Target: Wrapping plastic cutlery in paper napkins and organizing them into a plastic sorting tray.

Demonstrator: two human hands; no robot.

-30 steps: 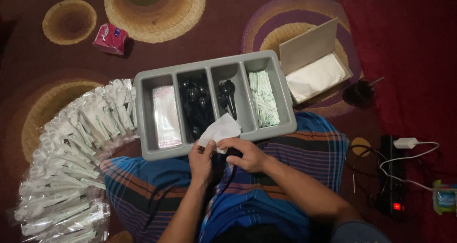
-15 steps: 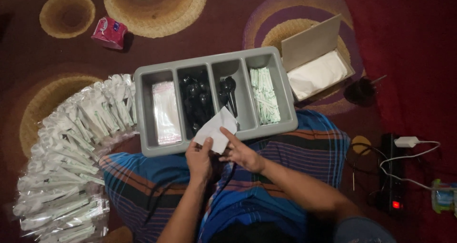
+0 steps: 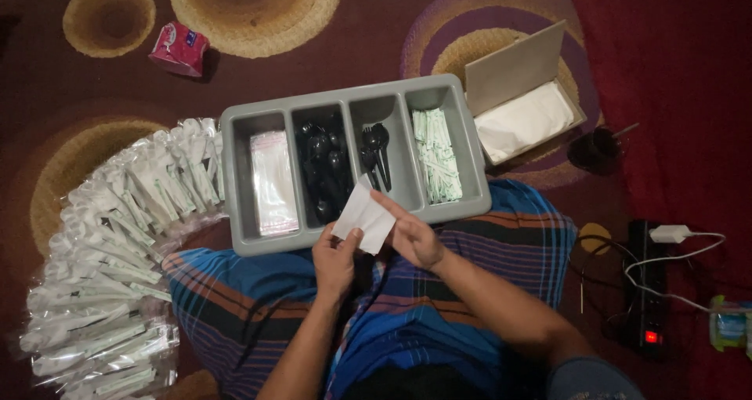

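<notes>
Napkin (image 3: 363, 216), white, folded flat, sits between both hands just over the near rim of the grey tray (image 3: 470, 169), roughly at the tray's 6 o'clock. Judging by look: near weightless, limp, creases easily, tears if pulled hard. Not slippery. Best held by edges or corners with a light pinch; the middle would just buckle.

Left hand (image 3: 335, 260): thumb and fingers closed on the napkin's lower corner, at its 7 o'clock. Pinch looks light, fingers mostly curled under. Right hand (image 3: 413, 235): fingers stretched flat along the napkin's right edge, at its 3 o'clock, thumb side pressing. More a flat press than a clamp; whether a thumb sits behind the sheet, cannot tell.

Around it:
- Tray has four compartments. Far left holds clear sleeves (image 3: 272, 182), next holds black spoons (image 3: 323, 173), third holds black forks (image 3: 376, 153), far right holds green-and-white wrapped picks (image 3: 437, 155).
- Open cardboard box (image 3: 523, 94) of white napkins at the tray's 2 o'clock, touching or just beside it.
- Fan of finished sealed packs (image 3: 102, 267) on the carpet from 8 to 10 o'clock.
- Red packet (image 3: 178, 47) at 11 o'clock, well apart.
- Power strip (image 3: 648, 290) with a lit switch at 4 o'clock.

Person sits cross-legged, striped cloth (image 3: 486, 259) over the lap, tray resting on the knees' edge.
</notes>
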